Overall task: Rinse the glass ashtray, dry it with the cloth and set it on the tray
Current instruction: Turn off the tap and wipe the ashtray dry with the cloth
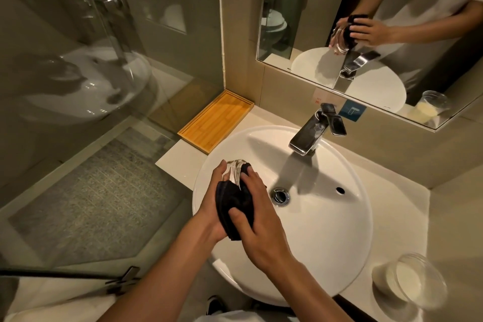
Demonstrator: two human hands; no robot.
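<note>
Head view looks down at a white round sink [326, 238] in the middle of the frame. 2 bare hands meet over the left side of the sink. The left hand [211, 204] curls its fingers around the glass ashtray [234, 171] from the left and holds it up on its edge. The right hand [257, 219] presses a dark cloth [234, 204] against the ashtray, with its thumb on the lower part of the cloth and its fingers bent over the top. The cloth covers most of the ashtray, so only the top bit of clear glass shows. A shiny tap [313, 131] stands at the back of the sink, in the upper right of the middle, and the drain [280, 196] sits just right of the hands. A wooden tray [217, 120] lies on the counter up and to the left of the sink, well apart from the hands. A clear cup [413, 280] lies on its side in the lower right. A mirror [300, 8] fills the upper right.
</note>
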